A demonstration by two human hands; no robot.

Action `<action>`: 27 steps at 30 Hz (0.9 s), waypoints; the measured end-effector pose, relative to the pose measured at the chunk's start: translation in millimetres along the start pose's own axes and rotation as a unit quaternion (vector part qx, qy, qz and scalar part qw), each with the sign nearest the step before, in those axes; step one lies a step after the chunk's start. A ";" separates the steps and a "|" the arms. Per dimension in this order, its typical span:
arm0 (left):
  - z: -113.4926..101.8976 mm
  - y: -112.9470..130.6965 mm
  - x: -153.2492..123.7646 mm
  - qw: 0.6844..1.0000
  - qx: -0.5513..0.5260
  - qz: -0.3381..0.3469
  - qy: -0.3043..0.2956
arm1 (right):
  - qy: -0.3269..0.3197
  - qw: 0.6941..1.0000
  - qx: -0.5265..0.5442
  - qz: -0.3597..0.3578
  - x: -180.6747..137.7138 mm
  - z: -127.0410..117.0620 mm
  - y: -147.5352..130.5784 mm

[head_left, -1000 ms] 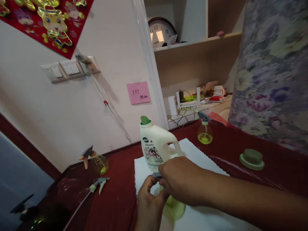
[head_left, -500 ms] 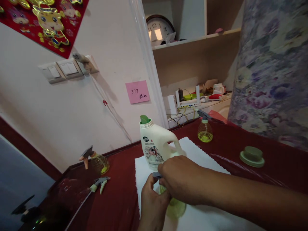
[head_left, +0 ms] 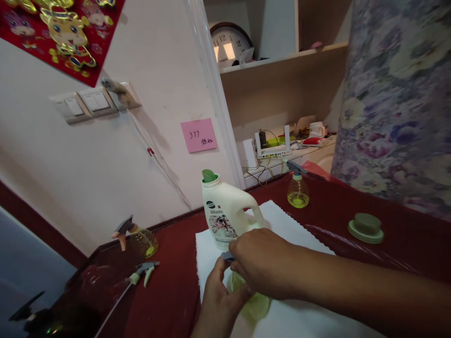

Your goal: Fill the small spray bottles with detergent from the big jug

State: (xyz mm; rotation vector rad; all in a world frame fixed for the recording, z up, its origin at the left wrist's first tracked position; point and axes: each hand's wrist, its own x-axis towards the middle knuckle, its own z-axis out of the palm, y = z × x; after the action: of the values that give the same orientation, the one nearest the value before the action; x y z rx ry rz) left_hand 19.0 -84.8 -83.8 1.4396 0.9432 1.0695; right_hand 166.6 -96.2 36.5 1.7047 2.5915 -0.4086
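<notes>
Sprayer head (head_left: 143, 272), loose and grey and pale green, lies at the lower left of the frame on the dark red tabletop (head_left: 169, 300), its long tube running down to the bottom edge. Just above it stands a peach-triggered spray bottle (head_left: 143, 241) with a little yellow liquid.

At lower centre, the left hand (head_left: 221, 298) has its thumb and fingers closed about the top of the held spray bottle (head_left: 257, 307). That bottle has a translucent yellow-green body, rounded toward the base, and a grey top, of which only a small piece shows. The visible grey tip points left; the long axis runs from the grey top down and rightward to the body. The bottle sits between and below the hands, over a white sheet (head_left: 291, 230). The right hand (head_left: 259, 263) is curled over the grey top, its exact grip hidden.

Behind the hands, at centre, stands a cream detergent jug (head_left: 225, 211). Farther right are a grey-headed spray bottle (head_left: 298, 193) and a green cap (head_left: 365, 227).
</notes>
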 end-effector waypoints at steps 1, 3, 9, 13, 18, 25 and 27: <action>1.8 -2.1 0.7 0.999 0.015 -0.001 0.031 | 0.000 1.000 -0.002 0.003 0.1 0.0 -0.6; 5.0 -6.6 2.7 0.996 0.042 -0.008 0.078 | 0.001 1.000 -0.005 0.005 -0.1 0.4 -1.5; 3.1 -10.1 4.3 0.999 -0.006 -0.005 0.040 | 0.020 1.000 -0.003 0.004 0.6 5.9 2.6; 0.0 -0.6 0.5 0.998 -0.055 0.006 -0.024 | 0.028 1.000 0.002 -0.001 3.2 10.5 6.1; -5.2 -0.8 3.8 1.000 0.007 0.001 -0.019 | 0.025 1.000 0.005 0.001 1.0 6.2 3.8; -0.3 -6.6 5.4 0.996 0.061 0.001 0.063 | 0.019 1.000 0.008 -0.006 -1.9 4.4 3.4; 0.7 -3.5 3.0 0.998 0.035 0.007 0.053 | 0.017 1.000 0.009 -0.006 -0.6 6.4 4.4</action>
State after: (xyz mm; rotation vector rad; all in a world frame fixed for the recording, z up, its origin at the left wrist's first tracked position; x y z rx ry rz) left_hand 20.5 -81.6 -86.9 1.4602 1.0571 1.1414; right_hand 170.0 -96.6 29.5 1.7160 2.6310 -0.4073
